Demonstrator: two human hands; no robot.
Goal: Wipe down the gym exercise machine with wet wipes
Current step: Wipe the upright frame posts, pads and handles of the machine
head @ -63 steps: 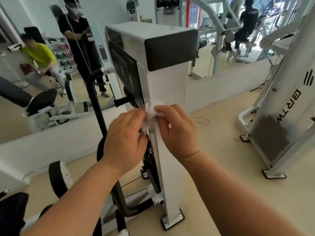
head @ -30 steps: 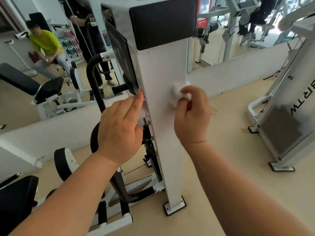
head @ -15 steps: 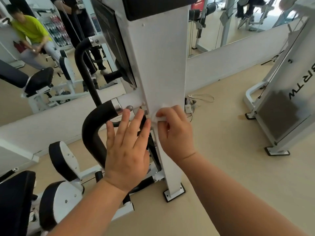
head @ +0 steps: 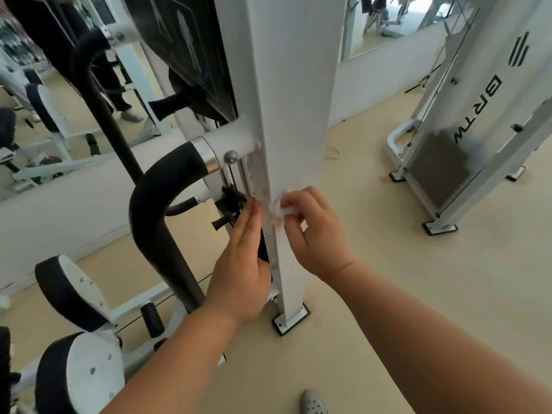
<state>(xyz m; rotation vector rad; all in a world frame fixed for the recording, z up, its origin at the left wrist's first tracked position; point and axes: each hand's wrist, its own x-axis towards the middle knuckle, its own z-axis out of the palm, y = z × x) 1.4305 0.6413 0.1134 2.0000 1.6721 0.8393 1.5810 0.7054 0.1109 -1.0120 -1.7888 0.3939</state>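
Only readable writing is "BRTW" in black letters, running sideways up the white second machine (head: 475,112) at 2 o'clock, with a 3-bar logo above it. The machine being cleaned is the white column (head: 292,115). Its long axis stands upright, running from 12 o'clock down to a bolted foot plate (head: 291,321) on the beige floor (head: 418,279). The wet wipe (head: 279,209) is a crumpled white wad about mid-frame, pressed against the column's front-left edge. The right hand (head: 316,234) pinches it with curled fingers. The left hand (head: 242,264) is just beside it at 9 o'clock, fingers straight and flat along the column's left side, holding nothing. A black padded bar (head: 161,210) curves out further toward 9 o'clock, and a grey shoe (head: 312,401) pokes in at 6 o'clock.
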